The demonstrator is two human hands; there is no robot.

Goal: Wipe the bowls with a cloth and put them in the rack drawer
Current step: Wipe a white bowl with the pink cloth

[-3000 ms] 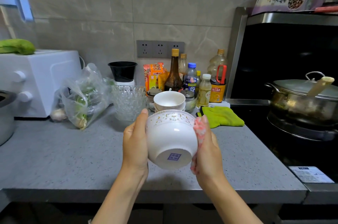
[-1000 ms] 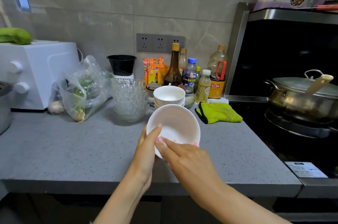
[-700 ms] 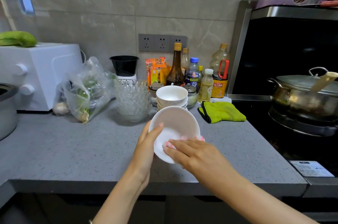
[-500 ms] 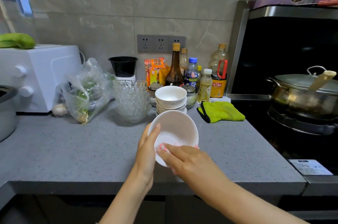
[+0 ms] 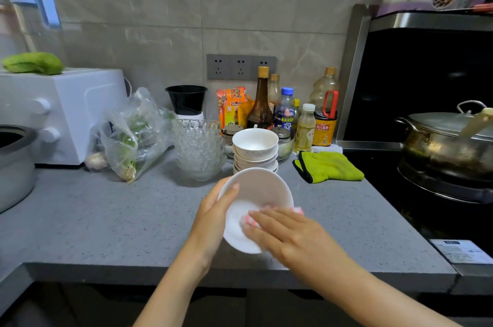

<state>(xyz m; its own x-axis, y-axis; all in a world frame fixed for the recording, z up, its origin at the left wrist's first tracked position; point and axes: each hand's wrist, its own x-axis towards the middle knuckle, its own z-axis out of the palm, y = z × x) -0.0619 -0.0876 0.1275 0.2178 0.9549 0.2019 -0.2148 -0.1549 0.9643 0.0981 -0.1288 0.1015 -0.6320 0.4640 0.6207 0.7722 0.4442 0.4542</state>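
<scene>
White ceramic bowl (image 5: 257, 190) gripped by left hand (image 5: 213, 217), inside being wiped w/ pink cloth (image 5: 250, 220) under flat-fingered right hand (image 5: 290, 236); stack of white bowls (image 5: 255, 152) on grey tabletop (image 5: 106, 220) prob. left to do; drawer unseen.

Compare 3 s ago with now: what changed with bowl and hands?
The bowl turned over: base faced the camera, now the opening does. The right hand moved from its outside to inside, pressing the pink cloth on the inner wall. The left hand holds the rim as before; stacked bowls unmoved.

White bowl (image 5: 256, 193), pink-and-white cloth (image 5: 249, 220) — lime glove (image 5: 329, 166) (black-edged) on speckled grey counter (image 5: 106, 220).
</scene>
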